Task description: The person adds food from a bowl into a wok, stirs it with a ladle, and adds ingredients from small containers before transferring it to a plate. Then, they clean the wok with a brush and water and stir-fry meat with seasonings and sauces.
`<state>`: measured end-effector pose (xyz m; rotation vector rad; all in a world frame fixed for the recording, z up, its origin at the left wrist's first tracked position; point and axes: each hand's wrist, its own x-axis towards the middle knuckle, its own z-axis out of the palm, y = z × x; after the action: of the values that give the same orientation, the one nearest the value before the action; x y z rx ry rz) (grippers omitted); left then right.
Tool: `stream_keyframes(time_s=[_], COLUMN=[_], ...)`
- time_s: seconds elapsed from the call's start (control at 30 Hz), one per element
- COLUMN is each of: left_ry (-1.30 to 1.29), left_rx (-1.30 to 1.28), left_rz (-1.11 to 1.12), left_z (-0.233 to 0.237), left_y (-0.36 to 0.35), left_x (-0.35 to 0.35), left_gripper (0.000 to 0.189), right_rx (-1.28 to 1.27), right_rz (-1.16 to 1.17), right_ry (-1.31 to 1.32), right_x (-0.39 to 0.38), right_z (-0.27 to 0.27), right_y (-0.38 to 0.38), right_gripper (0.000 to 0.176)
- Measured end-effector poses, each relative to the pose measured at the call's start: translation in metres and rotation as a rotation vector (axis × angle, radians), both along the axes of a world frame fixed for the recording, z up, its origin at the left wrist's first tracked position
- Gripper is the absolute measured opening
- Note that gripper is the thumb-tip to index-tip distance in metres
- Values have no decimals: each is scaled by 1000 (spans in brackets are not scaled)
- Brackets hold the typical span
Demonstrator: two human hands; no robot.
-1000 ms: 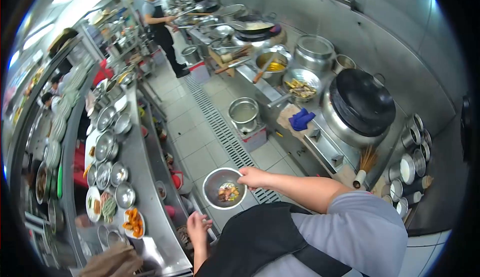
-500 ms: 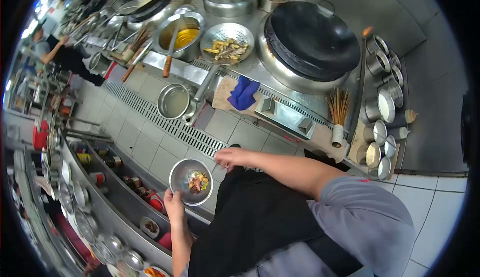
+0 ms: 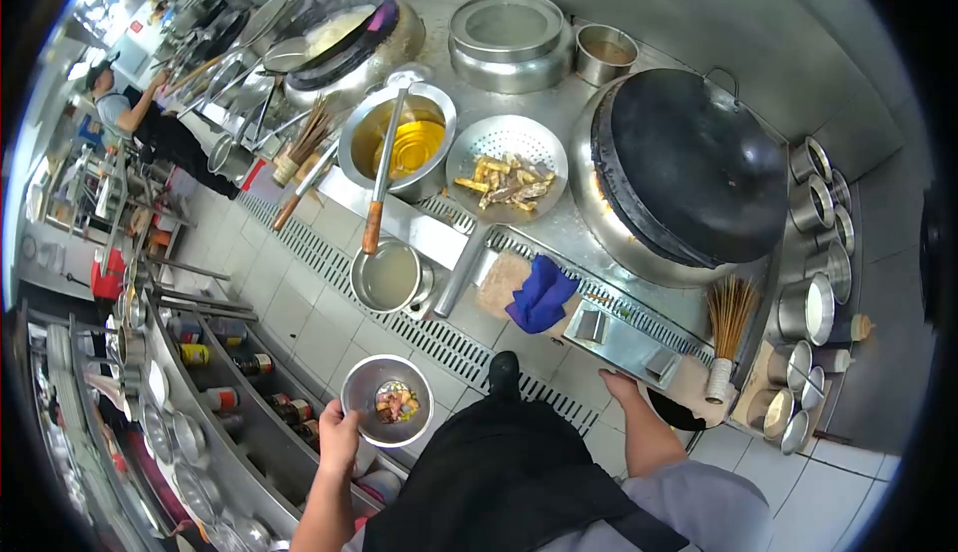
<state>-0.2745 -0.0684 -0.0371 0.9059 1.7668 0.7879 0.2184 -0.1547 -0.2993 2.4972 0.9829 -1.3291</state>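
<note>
My left hand [image 3: 340, 434] is closed on the rim of a steel mixing bowl [image 3: 353, 414]. Small chopped pieces [image 3: 397, 402], reddish and yellow, lie in its bottom. My right hand [image 3: 623, 386] is low by the front edge of the stove, close to a steel ledge [image 3: 619, 344]; its fingers are too small and partly turned away to read. Beyond it a black wok [image 3: 699, 168] sits tilted on the burner. A perforated strainer [image 3: 507, 138] holding fried strips [image 3: 509, 183] rests left of the wok, beside a pot of yellow oil [image 3: 351, 143] with a wooden-handled ladle [image 3: 384, 178] across it.
A blue cloth [image 3: 542, 294] lies on the stove's front edge. A bamboo brush [image 3: 733, 327] and several seasoning pots [image 3: 806, 310] stand at the right. A pot of cloudy liquid [image 3: 387, 275] is in front of the stove. Shelves with bottles [image 3: 289, 411] run along the left. Another person [image 3: 150, 128] works far left.
My right hand has gone from beside the bowl to the stove's front edge. The bowl stays in my left hand. The whole view has shifted, with the stove lower and further right.
</note>
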Motion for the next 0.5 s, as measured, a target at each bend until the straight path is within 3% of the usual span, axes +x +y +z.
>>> stream_keyframes(time_s=[0.07, 0.13, 0.17, 0.2, 0.23, 0.27, 0.3, 0.33, 0.37, 0.4, 0.47, 0.5], left_ry=[2, 69, 36, 2, -33, -39, -72, -106, -96, -101, -95, -135], left_rx=[-16, -36, -13, 8, 8, 16, 34, 52, 56, 65, 35, 57], left_rz=[33, 20, 44, 66, 94, 112, 153, 192, 185, 194, 222, 206], left_z=[-5, -6, -4, -3, -1, -3, -9, -15, -19, -23, -29, -24], left_y=[2, 2, 2, 1, 0, -3, -6, -8, -10, -12, -13, -13], left_x=[-6, -8, -6, -3, 0, -1, -2, -3, -5, -6, -5, -3], left_gripper=[14, 14, 14, 13, 11, 11, 10, 9, 8, 8, 7, 7], right_rx=[152, -13, -58, -58, 149, 212, 260, 544, 801, 1008, 703, 624], right_rz=[-83, 209, 448, 402, 112, 141, 104, 152, 8, 137, -162, -330], right_ry=[15, 9, 258, 523, 999, 1187, 1128, 901, 830, 505, 757, 835], right_x=[-2, -37, -69, -103, -137, -159, -182, -209, -237, -258, -302, -325], right_z=[-2, 18, 79, 125, 183, 187, 202, 229, 242, 230, 222, 199], right_y=[-14, 8, 46, 79, 100, 128, 164, 198, 229, 268, 331, 357], right_gripper=[63, 58, 58, 52, 40, 33, 35, 40, 45, 58, 85, 78])
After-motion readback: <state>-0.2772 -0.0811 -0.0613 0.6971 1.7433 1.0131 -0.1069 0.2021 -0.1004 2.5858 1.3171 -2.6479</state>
